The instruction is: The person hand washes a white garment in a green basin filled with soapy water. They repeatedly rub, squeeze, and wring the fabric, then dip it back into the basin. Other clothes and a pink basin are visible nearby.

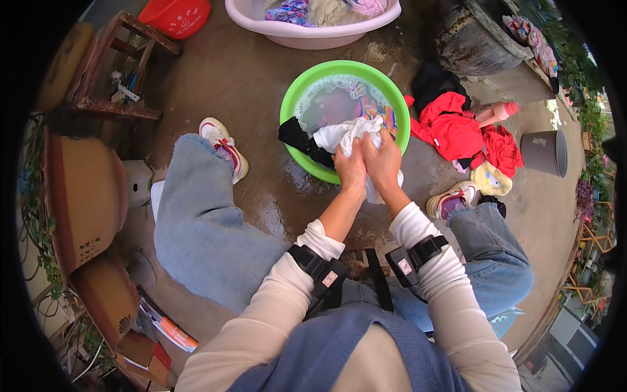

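Note:
Both my hands grip a bunched, wet white cloth (349, 131) over the near right side of a green plastic basin (294, 93). My left hand (350, 169) and my right hand (383, 159) are side by side, nearly touching. Part of the cloth hangs below them outside the basin's rim. Soapy water (323, 105) with foam round its edge fills the basin. Striped multicoloured fabric (387, 117) lies partly in the water on the right. A black cloth (294, 137) drapes over the basin's left rim. My fingertips are partly hidden in the white cloth.
A pink tub (313, 34) of laundry stands beyond the basin. Red clothes (450, 127), a pink bottle (497, 112) and a grey bucket (543, 152) are on the right. A wooden stool (117, 108) and a red basin (176, 17) stand at the upper left. The concrete floor (264, 215) is wet.

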